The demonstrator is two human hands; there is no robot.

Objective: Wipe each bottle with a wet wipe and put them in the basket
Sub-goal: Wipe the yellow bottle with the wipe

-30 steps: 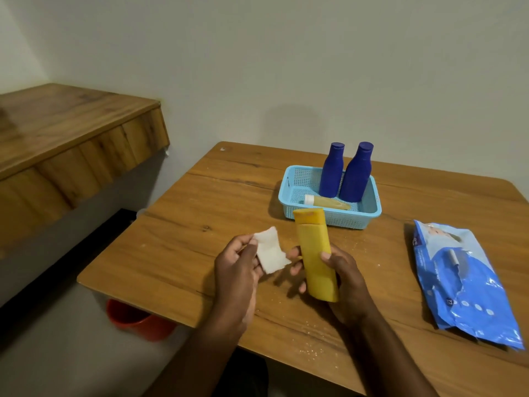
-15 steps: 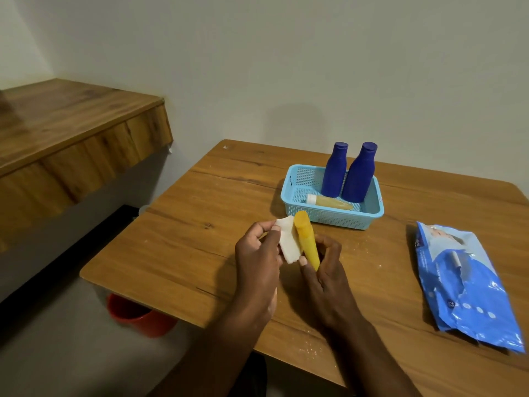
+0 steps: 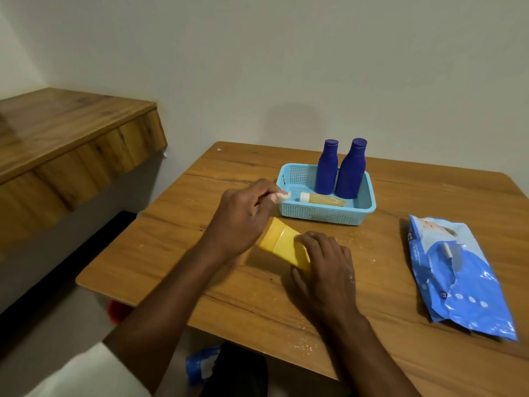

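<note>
Item: yellow bottle (image 3: 282, 244), tilted, near front of basket (image 3: 325, 214) | right hand (image 3: 326, 272) curled round body | left hand (image 3: 243, 216) pinching wet wipe (image 3: 282, 196) beside basket's left corner | wipe to be drawn along full length, bottle turned.

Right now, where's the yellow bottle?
In the head view, the yellow bottle lies tilted near the table's middle, gripped by the right hand, just in front of the blue basket.
</note>
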